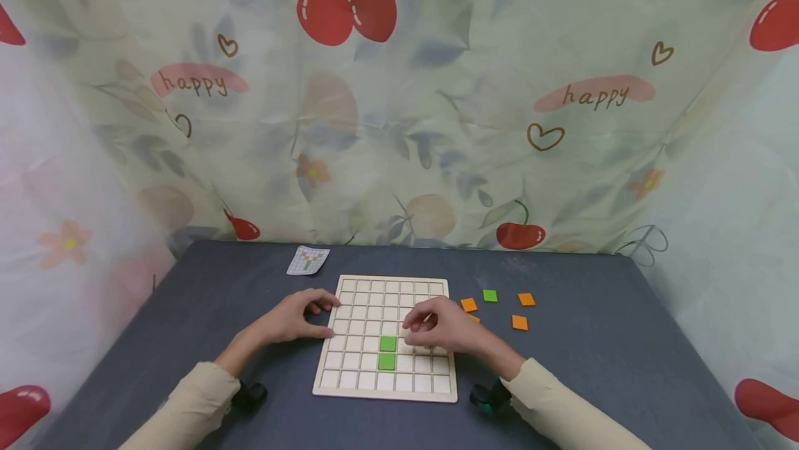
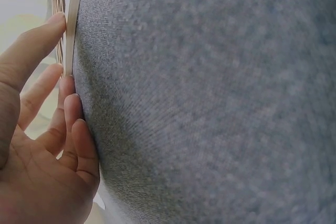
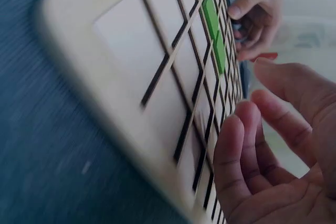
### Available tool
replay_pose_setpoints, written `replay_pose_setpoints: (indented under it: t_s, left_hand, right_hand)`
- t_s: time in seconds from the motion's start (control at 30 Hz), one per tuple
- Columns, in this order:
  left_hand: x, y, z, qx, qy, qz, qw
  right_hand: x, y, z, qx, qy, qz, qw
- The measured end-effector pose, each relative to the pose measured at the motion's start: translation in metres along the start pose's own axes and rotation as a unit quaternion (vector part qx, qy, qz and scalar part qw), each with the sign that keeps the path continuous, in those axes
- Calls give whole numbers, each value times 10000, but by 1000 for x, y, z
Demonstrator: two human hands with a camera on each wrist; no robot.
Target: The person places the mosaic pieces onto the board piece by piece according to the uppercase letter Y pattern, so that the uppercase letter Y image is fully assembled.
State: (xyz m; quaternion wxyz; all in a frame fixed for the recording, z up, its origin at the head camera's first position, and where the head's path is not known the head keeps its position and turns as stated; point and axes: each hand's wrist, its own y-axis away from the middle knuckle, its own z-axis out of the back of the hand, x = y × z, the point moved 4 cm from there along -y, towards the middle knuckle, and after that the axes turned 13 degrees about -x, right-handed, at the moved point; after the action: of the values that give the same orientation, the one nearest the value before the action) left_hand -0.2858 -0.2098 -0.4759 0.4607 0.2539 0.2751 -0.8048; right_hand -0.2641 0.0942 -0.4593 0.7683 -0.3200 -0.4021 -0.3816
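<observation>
A pale wooden grid board [image 1: 385,395] lies on the table with two green square tiles in adjoining cells, the upper tile [image 1: 388,344] and the lower tile [image 1: 386,362]. My left hand [image 1: 293,318] rests thumb and fingertips, spread apart, against the board's left edge. Over the board's right half is my right hand [image 1: 446,325], its fingers loosely bent just above the cells beside the green tiles. In the right wrist view, the right hand [image 3: 278,145] has its thumb and index fingertips apart, and no tile shows between them.
To the right of the board lie several loose tiles, among them a green tile [image 1: 490,295] and an orange tile [image 1: 519,323]; the right hand partly hides one orange tile. A small printed card [image 1: 308,261] sits behind the board at left. A patterned curtain [image 1: 399,124] hangs behind the table.
</observation>
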Motion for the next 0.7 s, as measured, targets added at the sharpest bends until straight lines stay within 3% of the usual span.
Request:
replay_pose_setpoints:
  t_s: [0.4, 0.7]
  left_hand:
    - [-1, -1, 0, 39, -3, 90, 10000]
    - [-1, -1, 0, 24, -27, 106, 9999]
  right_hand:
    - [-10, 26, 45, -81, 25, 130, 9999]
    - [-25, 50, 78, -319, 82, -185, 9993]
